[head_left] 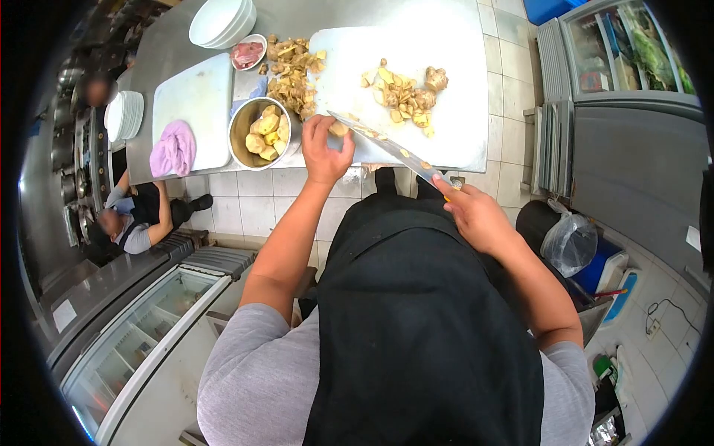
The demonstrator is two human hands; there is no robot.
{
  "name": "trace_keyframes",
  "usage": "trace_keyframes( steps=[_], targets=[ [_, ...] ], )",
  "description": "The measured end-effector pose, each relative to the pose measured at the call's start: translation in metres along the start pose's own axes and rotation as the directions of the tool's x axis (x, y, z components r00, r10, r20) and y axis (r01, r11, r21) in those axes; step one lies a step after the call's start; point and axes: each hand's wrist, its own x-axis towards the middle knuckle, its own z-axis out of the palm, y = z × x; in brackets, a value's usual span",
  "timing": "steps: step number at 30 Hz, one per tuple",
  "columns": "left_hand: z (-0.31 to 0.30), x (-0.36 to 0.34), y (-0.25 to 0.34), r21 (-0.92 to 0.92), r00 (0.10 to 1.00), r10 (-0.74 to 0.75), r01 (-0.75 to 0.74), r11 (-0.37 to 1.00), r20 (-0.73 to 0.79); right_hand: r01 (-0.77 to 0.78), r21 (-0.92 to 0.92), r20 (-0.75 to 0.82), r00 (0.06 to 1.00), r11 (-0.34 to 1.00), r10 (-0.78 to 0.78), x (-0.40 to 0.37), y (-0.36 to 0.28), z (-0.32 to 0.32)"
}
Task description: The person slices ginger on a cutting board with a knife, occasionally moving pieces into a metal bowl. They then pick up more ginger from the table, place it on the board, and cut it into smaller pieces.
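- The left hand (326, 149) sits at centre frame, just above the near edge of the steel table (167, 44). Its fingers are pinched narrowly around a small pale piece of ginger (339, 128).
- The right hand (476, 215), lower right of centre, is wrapped around the handle of a long knife (387, 145). The blade slants up-left and meets the held piece.
- Both work over the near edge of a white cutting board (454, 119); a loose heap of ginger chunks (405, 93) lies on it further up.
- Left of the hand stands a metal bowl (233, 145) of peeled yellow pieces, with a pile of peelings (291, 74) just above it.
- Further left, a pink cloth (173, 149) rests on a second board (197, 97).
- Stacked white bowls (221, 21) are at the top.
- At the left edge another person (137, 223) crouches low by the floor.
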Motion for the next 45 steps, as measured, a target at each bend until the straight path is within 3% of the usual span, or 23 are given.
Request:
trace_keyframes(
  steps=[6, 8, 9, 11, 14, 15, 17, 23, 33, 36, 38, 39, 41, 45],
  targets=[
    [-0.001, 0.001, 0.0, 0.008, 1.0, -0.001, 0.001, 1.0, 0.022, 0.005, 0.048, 0.021, 1.0, 0.999, -0.006, 0.018, -0.003, 0.004],
    [-0.003, 0.0, -0.001, 0.007, 1.0, 0.003, -0.003, 1.0, 0.03, 0.082, 0.221, -0.025, 0.997, 0.972, -0.079, 0.048, 0.008, 0.028],
    [-0.002, 0.001, -0.001, 0.003, 0.999, 0.009, -0.009, 1.0, 0.04, 0.082, 0.22, -0.031, 0.997, 0.972, -0.077, 0.066, 0.004, 0.033],
    [-0.004, -0.001, -0.004, 0.009, 0.998, 0.044, -0.045, 0.999, 0.042, -0.074, 0.365, 0.092, 0.995, 0.928, 0.043, 0.099, -0.004, 0.039],
    [-0.012, 0.0, 0.0, 0.02, 0.994, 0.083, -0.085, 0.996, 0.075, -0.006, 0.452, 0.018, 1.0, 0.892, -0.002, 0.108, 0.004, 0.047],
    [-0.014, -0.003, 0.001, 0.026, 0.992, 0.078, -0.081, 0.996, 0.104, -0.007, 0.454, 0.021, 1.0, 0.891, -0.003, 0.103, 0.004, 0.045],
    [-0.015, -0.007, -0.001, 0.009, 0.993, 0.062, -0.063, 0.998, 0.104, 0.064, 0.265, -0.048, 0.997, 0.962, -0.053, 0.08, 0.005, 0.032],
    [-0.013, -0.012, -0.003, -0.013, 0.996, 0.037, -0.036, 0.999, 0.076, 0.044, 0.065, 0.034, 0.998, 0.997, -0.047, 0.016, 0.001, -0.003],
    [-0.016, -0.011, -0.003, 0.045, 0.989, 0.108, -0.114, 0.992, 0.104, 0.002, 0.098, 0.081, 0.997, 0.995, -0.01, 0.024, -0.007, -0.006],
    [-0.014, -0.015, -0.011, 0.014, 0.987, 0.112, -0.115, 0.993, 0.117, 0.103, 0.185, 0.011, 0.994, 0.977, -0.107, 0.076, 0.001, 0.029],
    [-0.013, -0.015, -0.007, 0.003, 0.988, 0.124, -0.125, 0.992, 0.088, -0.066, 0.393, 0.135, 0.991, 0.917, 0.013, 0.106, -0.002, 0.042],
    [-0.014, -0.012, -0.005, -0.003, 0.99, 0.128, -0.128, 0.992, 0.059, -0.062, 0.395, 0.127, 0.992, 0.917, 0.012, 0.107, -0.003, 0.044],
    [-0.017, -0.009, -0.005, 0.01, 0.986, 0.153, -0.154, 0.988, 0.067, 0.021, 0.441, 0.002, 1.0, 0.897, -0.024, 0.102, -0.005, 0.052],
    [-0.019, -0.009, 0.002, 0.035, 0.989, 0.128, -0.131, 0.991, 0.079, 0.165, 0.242, -0.098, 0.985, 0.956, -0.145, 0.052, -0.006, 0.021]
  ],
)
